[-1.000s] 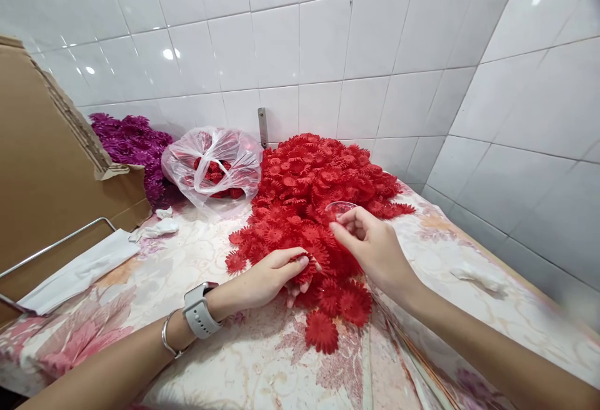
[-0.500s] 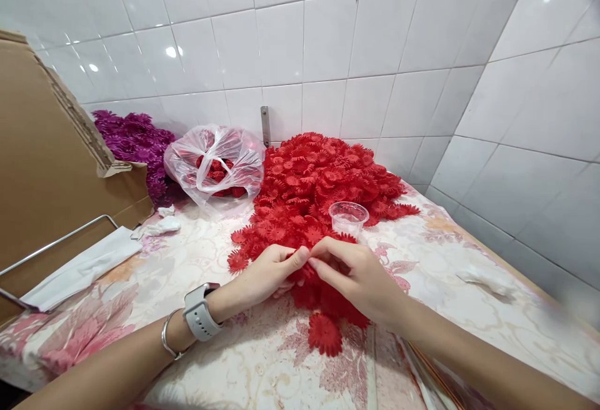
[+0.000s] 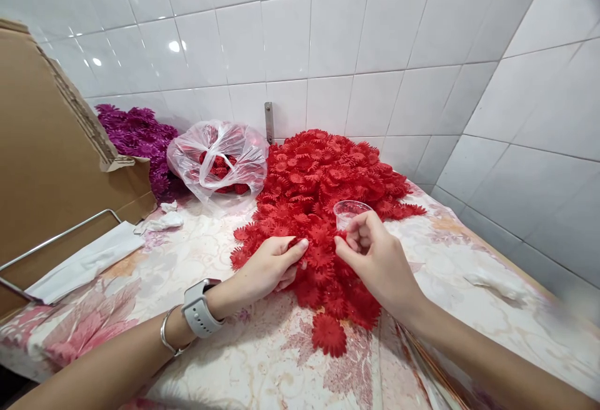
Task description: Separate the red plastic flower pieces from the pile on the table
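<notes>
A big heap of red fabric flowers [image 3: 323, 172] covers the middle of the flowered cloth [image 3: 262, 360]. At the heap's near edge lies my left hand [image 3: 269, 267], a white watch on its wrist, with fingers curled around a few red flowers. My right hand [image 3: 377, 260] hovers just right of it, thumb and fingers pinched together right below a small clear plastic cup [image 3: 350, 210] that stands among the flowers. What the pinch holds is too small to make out. One red flower [image 3: 329, 334] lies apart at the front.
A clear plastic bag of red flowers [image 3: 218, 160] and a pile of purple flowers [image 3: 138, 138] sit by the tiled back wall. A cardboard box [image 3: 51, 166] with a metal rod stands at the left, beside white paper [image 3: 84, 263]. A tiled wall closes the right side.
My right hand had met the left hand's fingertips at the flowers half a second ago. It has since lifted away to the right, toward the cup. The left hand stays put.
</notes>
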The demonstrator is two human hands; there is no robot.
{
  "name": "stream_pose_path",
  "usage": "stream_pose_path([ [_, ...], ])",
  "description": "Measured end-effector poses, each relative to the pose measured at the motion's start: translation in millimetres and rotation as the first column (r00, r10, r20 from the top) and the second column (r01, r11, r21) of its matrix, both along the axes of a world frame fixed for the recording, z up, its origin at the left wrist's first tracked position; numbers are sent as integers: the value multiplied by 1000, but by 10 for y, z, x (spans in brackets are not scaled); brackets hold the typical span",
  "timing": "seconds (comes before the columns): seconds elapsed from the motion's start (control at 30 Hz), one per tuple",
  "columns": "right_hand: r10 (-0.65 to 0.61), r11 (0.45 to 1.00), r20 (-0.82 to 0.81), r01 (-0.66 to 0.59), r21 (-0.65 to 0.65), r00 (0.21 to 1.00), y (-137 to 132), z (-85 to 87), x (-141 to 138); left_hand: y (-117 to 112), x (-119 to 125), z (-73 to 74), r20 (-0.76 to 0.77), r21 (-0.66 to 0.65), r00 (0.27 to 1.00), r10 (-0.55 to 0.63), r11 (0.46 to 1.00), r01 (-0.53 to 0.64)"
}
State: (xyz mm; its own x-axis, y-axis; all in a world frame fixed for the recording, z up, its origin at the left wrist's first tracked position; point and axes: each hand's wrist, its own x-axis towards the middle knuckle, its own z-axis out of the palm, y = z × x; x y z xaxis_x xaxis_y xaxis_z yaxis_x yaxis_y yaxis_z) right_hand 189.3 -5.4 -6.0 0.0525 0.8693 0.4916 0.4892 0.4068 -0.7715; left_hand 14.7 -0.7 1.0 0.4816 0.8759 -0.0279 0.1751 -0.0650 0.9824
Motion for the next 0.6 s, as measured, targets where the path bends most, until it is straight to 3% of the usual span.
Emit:
stream_pose_path([
  [0.07,152,988,11,-151,-26,988,-39,7,-23,8,-14,7,-2,-16,1000,8,1000,-8],
  [0.17,388,918,26,-383,-104,921,-106,18,-65,21,-39,-3,-35,-7,999,-12,1000,11],
  [0.27,450,891,81,-441,-108,889,-138,12,-95,26,-52,-16,-77,6,996,-55,998,56],
  [0.4,358,931,-10,-358,-65,934,-110,4,-84,-39,-29,53,-40,-17,993,-115,993,115],
  [0.5,154,984,-174,-166,-58,973,-51,18,-32,-107,-6,124,6,-60,989,-151,987,151],
  [0.6,-3,997,-174,-11,-81,985,4,20,13,-113,-1,115,5,-84,991,-130,988,130],
])
